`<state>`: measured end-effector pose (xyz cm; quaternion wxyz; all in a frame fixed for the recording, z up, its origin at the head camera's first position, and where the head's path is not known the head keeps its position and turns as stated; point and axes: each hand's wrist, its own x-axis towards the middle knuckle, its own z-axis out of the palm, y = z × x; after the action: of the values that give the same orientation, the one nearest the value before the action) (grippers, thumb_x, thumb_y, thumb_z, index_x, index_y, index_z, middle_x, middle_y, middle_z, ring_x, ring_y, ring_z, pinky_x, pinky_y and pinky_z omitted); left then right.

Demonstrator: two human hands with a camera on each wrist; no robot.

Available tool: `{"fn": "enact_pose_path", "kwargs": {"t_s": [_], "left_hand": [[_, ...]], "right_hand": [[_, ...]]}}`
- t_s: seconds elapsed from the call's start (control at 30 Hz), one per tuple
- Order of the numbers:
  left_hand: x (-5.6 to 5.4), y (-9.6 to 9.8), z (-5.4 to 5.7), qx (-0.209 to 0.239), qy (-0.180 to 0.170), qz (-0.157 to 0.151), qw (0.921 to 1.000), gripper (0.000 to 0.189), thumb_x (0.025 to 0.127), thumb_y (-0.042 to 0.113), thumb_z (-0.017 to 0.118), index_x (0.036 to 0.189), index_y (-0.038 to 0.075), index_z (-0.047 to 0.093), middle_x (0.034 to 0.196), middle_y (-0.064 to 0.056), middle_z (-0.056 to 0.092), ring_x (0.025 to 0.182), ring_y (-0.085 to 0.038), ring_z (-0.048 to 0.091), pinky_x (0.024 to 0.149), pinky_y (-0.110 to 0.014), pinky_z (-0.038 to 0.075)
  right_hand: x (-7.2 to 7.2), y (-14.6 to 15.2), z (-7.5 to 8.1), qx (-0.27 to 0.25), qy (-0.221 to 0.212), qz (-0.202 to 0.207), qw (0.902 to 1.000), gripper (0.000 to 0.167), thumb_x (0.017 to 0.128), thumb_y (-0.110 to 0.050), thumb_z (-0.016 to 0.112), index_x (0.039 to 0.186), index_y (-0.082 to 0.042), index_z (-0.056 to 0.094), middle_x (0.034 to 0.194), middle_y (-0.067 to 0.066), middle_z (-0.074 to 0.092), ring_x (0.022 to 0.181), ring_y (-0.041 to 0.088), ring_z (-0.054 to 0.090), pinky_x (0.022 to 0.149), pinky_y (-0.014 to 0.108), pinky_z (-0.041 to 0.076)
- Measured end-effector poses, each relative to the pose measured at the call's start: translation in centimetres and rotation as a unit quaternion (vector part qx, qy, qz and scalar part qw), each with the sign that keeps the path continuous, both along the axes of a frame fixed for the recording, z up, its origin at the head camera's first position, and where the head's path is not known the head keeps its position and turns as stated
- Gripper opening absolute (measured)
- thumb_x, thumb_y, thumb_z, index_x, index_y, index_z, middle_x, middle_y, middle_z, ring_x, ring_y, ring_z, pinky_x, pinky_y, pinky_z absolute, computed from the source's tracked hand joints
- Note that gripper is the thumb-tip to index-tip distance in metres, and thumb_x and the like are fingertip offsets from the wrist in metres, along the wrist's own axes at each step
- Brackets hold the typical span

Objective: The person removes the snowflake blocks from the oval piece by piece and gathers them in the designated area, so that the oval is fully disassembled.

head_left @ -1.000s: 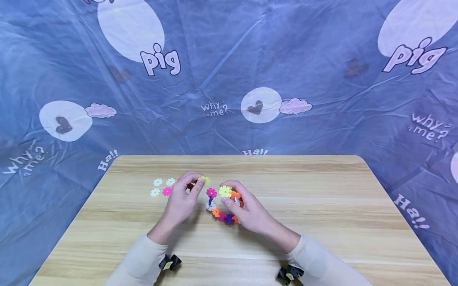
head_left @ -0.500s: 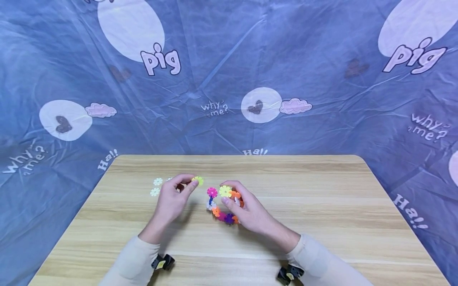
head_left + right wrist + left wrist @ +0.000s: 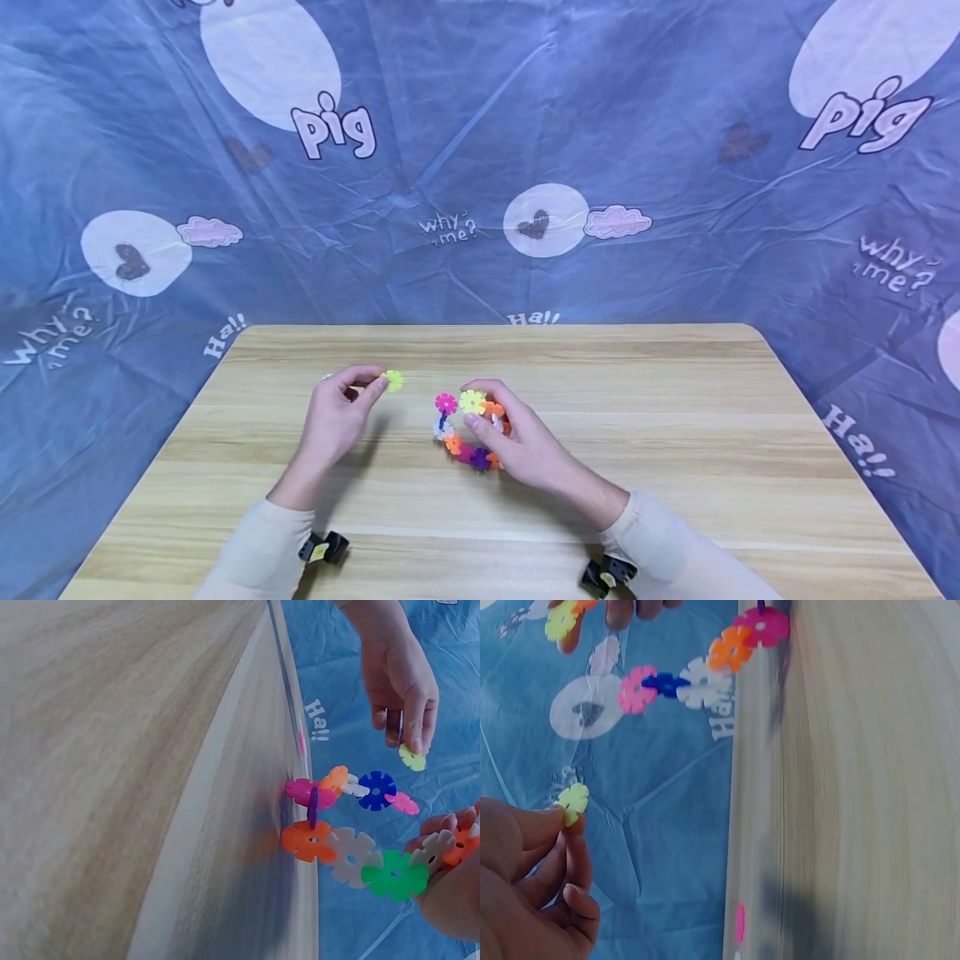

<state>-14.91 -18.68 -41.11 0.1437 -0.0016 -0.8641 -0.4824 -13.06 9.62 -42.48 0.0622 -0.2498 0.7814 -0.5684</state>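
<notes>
Head view: left hand [image 3: 334, 421] pinches yellow notched disc [image 3: 393, 381], apart from multicolored disc chain [image 3: 453, 444] gripped by right hand [image 3: 517, 442]; both hands over wooden surface [image 3: 637, 383].

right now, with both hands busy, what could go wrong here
The left hand pinches the loose yellow piece near its edge, so it might slip and drop. The right hand grips the chain near one end, while neither hand holds its pink end; a knock could swing that end, or a slotted joint might work loose.
</notes>
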Motion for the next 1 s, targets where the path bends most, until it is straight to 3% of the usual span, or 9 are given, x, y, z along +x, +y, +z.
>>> {"fn": "enact_pose_path", "kwargs": {"t_s": [0.1, 0.3, 0.5, 0.73, 0.83, 1.0], "left_hand": [[-0.2, -0.6, 0.0, 0.007, -0.010, 0.014, 0.9998, 0.013, 0.099, 0.009, 0.078, 0.110, 0.002, 0.081, 0.106, -0.018, 0.081, 0.083, 0.002, 0.062, 0.070, -0.016, 0.050], [-0.8, -2.0, -0.2, -0.013, -0.029, 0.024, 0.9992, 0.014, 0.099, 0.009, 0.077, 0.109, 0.000, 0.082, 0.104, -0.019, 0.081, 0.084, -0.001, 0.063, 0.071, -0.016, 0.048], [-1.8, -3.3, -1.1, -0.050, -0.066, 0.011, 0.9965, 0.015, 0.099, 0.005, 0.074, 0.111, -0.002, 0.081, 0.097, -0.016, 0.079, 0.083, -0.007, 0.065, 0.073, -0.016, 0.050], [-2.7, -4.1, -2.0, -0.028, -0.124, -0.001, 0.9920, 0.015, 0.099, 0.001, 0.073, 0.111, -0.008, 0.077, 0.096, -0.019, 0.078, 0.078, -0.020, 0.072, 0.065, -0.019, 0.055], [-2.9, -4.2, -2.2, -0.032, -0.139, -0.001, 0.9897, 0.013, 0.099, 0.001, 0.073, 0.109, -0.007, 0.076, 0.095, -0.018, 0.077, 0.077, -0.019, 0.071, 0.063, -0.020, 0.054], [-3.3, -4.4, -2.5, -0.066, -0.147, -0.009, 0.9869, 0.010, 0.099, 0.001, 0.072, 0.106, -0.005, 0.076, 0.095, -0.016, 0.076, 0.079, -0.016, 0.066, 0.065, -0.022, 0.052]], "right_hand": [[0.0, 0.0, 0.0, 0.000, 0.003, 0.001, 1.0000, 0.041, 0.111, -0.027, 0.062, 0.150, -0.017, 0.054, 0.135, 0.003, 0.065, 0.105, 0.017, 0.061, 0.090, 0.028, 0.054], [-0.1, 0.0, -0.1, -0.006, 0.002, 0.004, 1.0000, 0.039, 0.111, -0.027, 0.062, 0.149, -0.020, 0.055, 0.132, 0.007, 0.066, 0.099, 0.017, 0.062, 0.086, 0.028, 0.056], [-0.1, -0.1, -0.1, -0.003, 0.002, 0.003, 1.0000, 0.039, 0.111, -0.027, 0.062, 0.149, -0.021, 0.055, 0.132, 0.003, 0.065, 0.104, 0.017, 0.062, 0.090, 0.030, 0.056], [-0.1, -0.1, -0.2, -0.004, -0.002, 0.002, 1.0000, 0.039, 0.111, -0.028, 0.063, 0.148, -0.023, 0.055, 0.137, 0.002, 0.065, 0.112, 0.017, 0.064, 0.099, 0.032, 0.056], [0.0, -0.1, -0.2, -0.002, -0.002, 0.001, 1.0000, 0.039, 0.111, -0.028, 0.063, 0.149, -0.023, 0.055, 0.140, 0.001, 0.064, 0.116, 0.017, 0.063, 0.102, 0.032, 0.055], [-0.1, -0.2, -0.2, -0.002, -0.003, 0.001, 1.0000, 0.039, 0.111, -0.029, 0.063, 0.149, -0.023, 0.055, 0.139, 0.002, 0.064, 0.112, 0.018, 0.063, 0.097, 0.031, 0.056]]}}
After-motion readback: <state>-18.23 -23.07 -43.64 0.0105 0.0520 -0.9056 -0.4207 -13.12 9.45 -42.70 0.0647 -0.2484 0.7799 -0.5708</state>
